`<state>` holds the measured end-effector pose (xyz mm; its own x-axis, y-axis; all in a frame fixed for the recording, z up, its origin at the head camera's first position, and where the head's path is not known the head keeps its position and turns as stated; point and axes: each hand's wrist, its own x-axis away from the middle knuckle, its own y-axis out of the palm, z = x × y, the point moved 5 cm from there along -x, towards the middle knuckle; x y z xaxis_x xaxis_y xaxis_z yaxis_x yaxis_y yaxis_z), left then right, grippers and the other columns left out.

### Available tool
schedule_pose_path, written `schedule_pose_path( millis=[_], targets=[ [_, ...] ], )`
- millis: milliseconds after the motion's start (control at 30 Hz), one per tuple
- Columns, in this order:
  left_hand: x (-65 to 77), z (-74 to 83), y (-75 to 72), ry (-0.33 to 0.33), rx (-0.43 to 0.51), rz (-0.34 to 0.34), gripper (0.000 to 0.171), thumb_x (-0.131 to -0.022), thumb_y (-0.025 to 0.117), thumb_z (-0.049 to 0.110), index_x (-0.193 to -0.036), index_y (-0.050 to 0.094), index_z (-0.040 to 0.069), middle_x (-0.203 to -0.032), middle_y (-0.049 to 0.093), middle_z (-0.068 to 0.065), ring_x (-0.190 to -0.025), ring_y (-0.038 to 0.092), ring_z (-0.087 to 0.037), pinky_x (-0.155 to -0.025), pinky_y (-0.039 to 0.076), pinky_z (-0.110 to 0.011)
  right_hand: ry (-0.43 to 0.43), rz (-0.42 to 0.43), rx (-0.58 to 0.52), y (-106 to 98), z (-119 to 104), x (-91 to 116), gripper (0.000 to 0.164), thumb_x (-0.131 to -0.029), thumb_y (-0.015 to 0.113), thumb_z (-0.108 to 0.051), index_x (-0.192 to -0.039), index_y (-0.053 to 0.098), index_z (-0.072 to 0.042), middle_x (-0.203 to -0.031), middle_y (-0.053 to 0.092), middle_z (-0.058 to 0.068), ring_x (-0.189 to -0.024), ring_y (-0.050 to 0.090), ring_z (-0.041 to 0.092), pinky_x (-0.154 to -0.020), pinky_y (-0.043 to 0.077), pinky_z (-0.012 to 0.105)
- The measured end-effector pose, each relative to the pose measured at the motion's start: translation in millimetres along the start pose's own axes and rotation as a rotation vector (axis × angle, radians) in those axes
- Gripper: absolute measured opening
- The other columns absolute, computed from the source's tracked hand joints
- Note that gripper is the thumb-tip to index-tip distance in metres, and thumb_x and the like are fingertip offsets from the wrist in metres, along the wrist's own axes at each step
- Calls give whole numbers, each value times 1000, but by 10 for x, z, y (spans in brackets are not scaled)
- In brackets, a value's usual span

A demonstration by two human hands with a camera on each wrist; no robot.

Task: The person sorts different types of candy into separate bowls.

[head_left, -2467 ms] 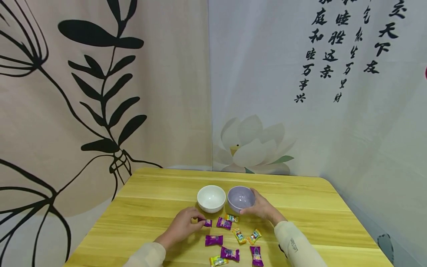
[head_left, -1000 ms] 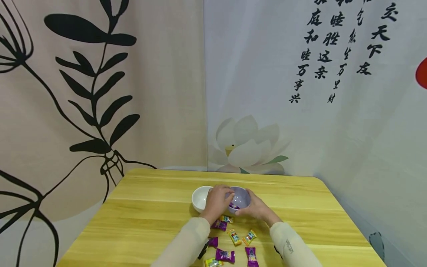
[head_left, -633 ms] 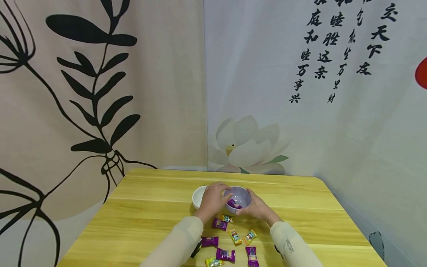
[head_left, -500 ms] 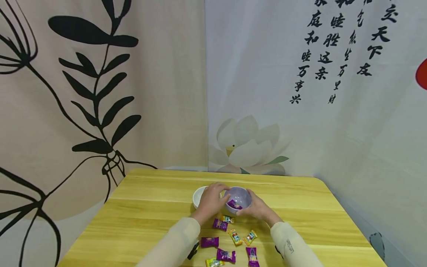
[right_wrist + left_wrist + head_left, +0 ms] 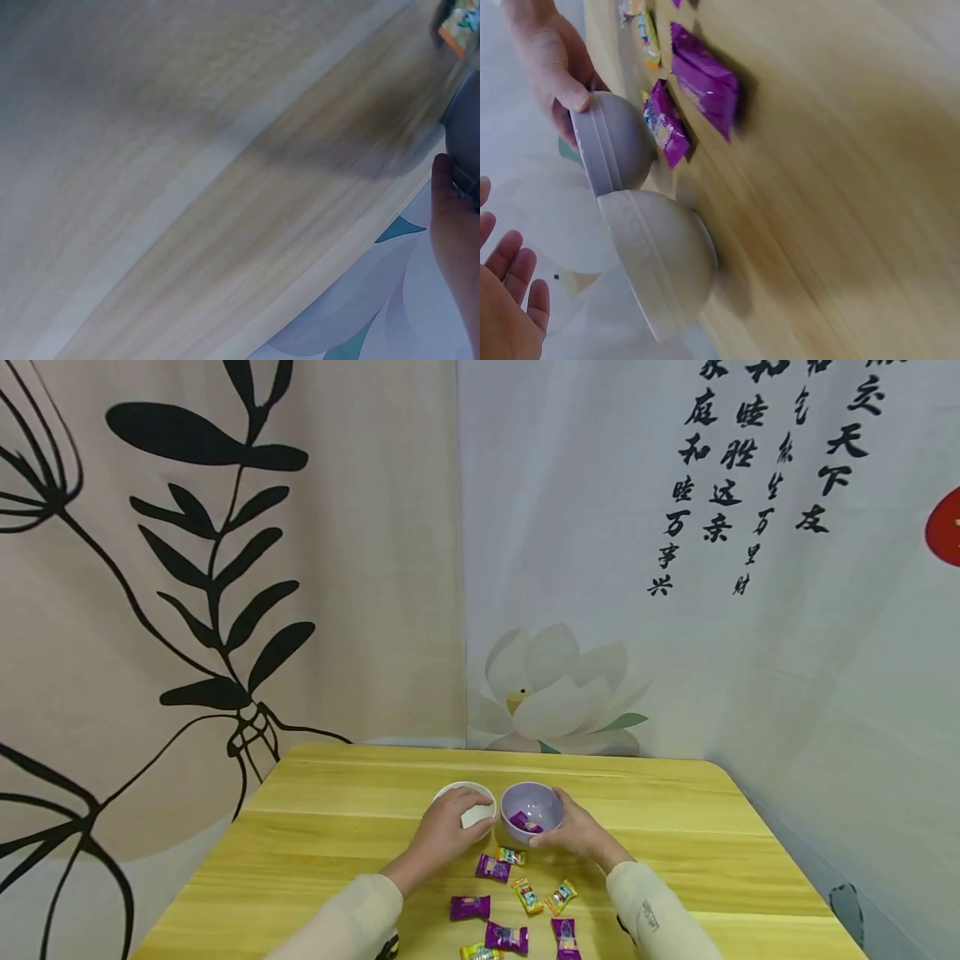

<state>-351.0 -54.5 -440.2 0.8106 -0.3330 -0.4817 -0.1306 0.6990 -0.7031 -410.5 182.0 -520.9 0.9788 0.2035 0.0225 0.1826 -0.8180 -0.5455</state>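
My right hand (image 5: 576,831) grips the purple bowl (image 5: 532,789) at its right side, thumb toward the front of the rim. Purple-wrapped candy (image 5: 525,822) lies inside that bowl. Beside it on the left stands the white bowl (image 5: 444,793), upright on the table. In the head view my left hand (image 5: 446,827) overlaps the white bowl's front. The left wrist view shows that hand (image 5: 510,292) apart from the white bowl (image 5: 664,259), its fingers loosely bent and holding nothing. From the right wrist, only part of the purple bowl (image 5: 465,135) shows.
In front of the bowls, several wrapped candies lie scattered on the wooden table (image 5: 360,777): purple ones such as this candy (image 5: 470,907) and yellow ones such as this candy (image 5: 527,896). A printed cloth backdrop (image 5: 390,568) hangs behind the table's far edge.
My left hand carried a purple candy from the table to the purple bowl and let it go there. It has since drawn back left over the white bowl. My right hand keeps its grip.
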Motion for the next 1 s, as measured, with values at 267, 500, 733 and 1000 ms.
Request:
schedule_pose_path(
  millis=[267,500,733,1000],
  targets=[
    [291,-43,-81,11,40,-72,34,-89,74,36,-115,71,13,-113,67,1,-109,61,-21,-96,49,-46,26,2,20,23,-8,-3,124,-64,93,-43,-155,21,-1,-149,40,25,-131,42,47,-105,36,63],
    [588,-152,5,3,28,-161,42,-89,71,43,-119,70,13,-116,67,1,-108,63,-22,-92,52,-46,41,2,18,18,-10,1,123,-65,93,-43,-156,21,-2,-149,39,24,-132,41,46,-106,35,62],
    [738,-263,96,-41,29,-243,48,-87,74,42,-123,67,11,-113,66,4,-105,61,-18,-91,51,-44,37,4,22,7,-23,19,121,-65,92,-42,-155,22,-2,-148,42,22,-131,43,45,-105,36,62],
    [820,-347,210,-11,4,-279,55,-87,72,48,-123,67,7,-109,67,1,-102,61,-17,-91,50,-43,55,3,30,1,-5,24,123,-65,92,-45,-156,21,-3,-150,39,24,-133,41,46,-106,34,63]
  ],
)
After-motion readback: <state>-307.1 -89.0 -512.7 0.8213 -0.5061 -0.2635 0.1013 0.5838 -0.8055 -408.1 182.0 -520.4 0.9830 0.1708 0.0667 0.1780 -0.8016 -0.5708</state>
